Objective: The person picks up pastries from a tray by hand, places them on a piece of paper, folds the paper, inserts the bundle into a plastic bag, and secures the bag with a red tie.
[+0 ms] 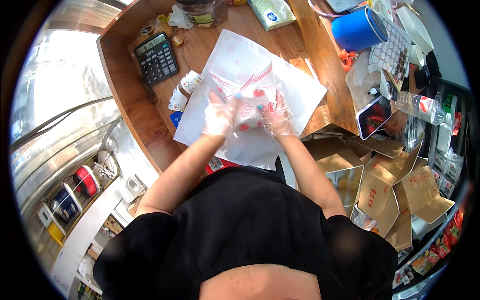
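White wrapping paper printed with red patterns (pixel 255 90) lies folded around something hidden, in front of me. Beneath it spread large plain white paper sheets (pixel 303 90) on a wooden counter. My left hand (pixel 221 114), in a clear plastic glove, is beside the left edge of the printed wrap, blurred, with fingers apart. On the right side, my right hand (pixel 278 114), gloved the same way, presses against the wrap with its thumb on top; whether it grips the paper cannot be made out.
A black calculator (pixel 156 60) and a curled sticker roll (pixel 187 84) lie to the left. A plastic jar (pixel 204 13) and tissue pack (pixel 272 13) stand behind. At right are a blue cylinder (pixel 354 30), a phone (pixel 373 117), a plastic bottle (pixel 423 107) and open cardboard boxes (pixel 378 187).
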A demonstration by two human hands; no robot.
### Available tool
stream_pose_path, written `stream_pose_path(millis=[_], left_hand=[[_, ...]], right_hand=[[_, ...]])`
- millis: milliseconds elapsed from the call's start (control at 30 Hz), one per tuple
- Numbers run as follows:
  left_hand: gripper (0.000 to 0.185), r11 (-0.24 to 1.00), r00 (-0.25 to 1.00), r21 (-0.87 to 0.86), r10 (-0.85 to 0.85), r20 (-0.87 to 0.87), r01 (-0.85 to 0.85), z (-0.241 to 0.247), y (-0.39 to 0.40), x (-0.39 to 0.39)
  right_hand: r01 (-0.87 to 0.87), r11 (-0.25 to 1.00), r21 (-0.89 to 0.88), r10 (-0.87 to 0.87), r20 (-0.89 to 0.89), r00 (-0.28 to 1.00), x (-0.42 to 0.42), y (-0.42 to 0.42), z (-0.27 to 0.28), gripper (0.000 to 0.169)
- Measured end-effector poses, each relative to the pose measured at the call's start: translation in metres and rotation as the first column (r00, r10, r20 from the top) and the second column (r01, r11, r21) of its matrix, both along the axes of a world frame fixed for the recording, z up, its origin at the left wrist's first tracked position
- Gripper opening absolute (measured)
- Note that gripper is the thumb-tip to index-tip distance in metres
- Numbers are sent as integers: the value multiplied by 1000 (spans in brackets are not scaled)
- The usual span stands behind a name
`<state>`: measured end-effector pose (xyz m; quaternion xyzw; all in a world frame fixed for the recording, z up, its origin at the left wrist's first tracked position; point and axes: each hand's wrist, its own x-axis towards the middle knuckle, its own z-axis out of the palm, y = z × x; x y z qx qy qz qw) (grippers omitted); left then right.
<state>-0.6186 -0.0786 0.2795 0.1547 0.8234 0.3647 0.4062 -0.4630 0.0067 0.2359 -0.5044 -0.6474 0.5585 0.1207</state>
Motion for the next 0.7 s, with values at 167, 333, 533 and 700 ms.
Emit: stream_pose_path(millis=[167, 333, 533, 700], left_hand=[[105, 926, 908, 316, 61, 414, -206, -9, -4, 28], [88, 754, 952, 626, -5, 306, -197, -61, -16, 38], [56, 761, 971, 611, -103, -217, 217, -75, -13, 21], [43, 885, 1000, 466, 5, -22, 6, -43, -3, 24]], right_hand=[[-219, 975, -19, 220, 10, 976, 12, 8, -7, 84], [-375, 926, 34, 376, -73, 924, 12, 14, 4, 81], [-457, 888, 56, 460, -125, 879, 5, 28, 2, 61], [-294, 949, -111, 279, -135, 951, -11, 30, -10, 48]])
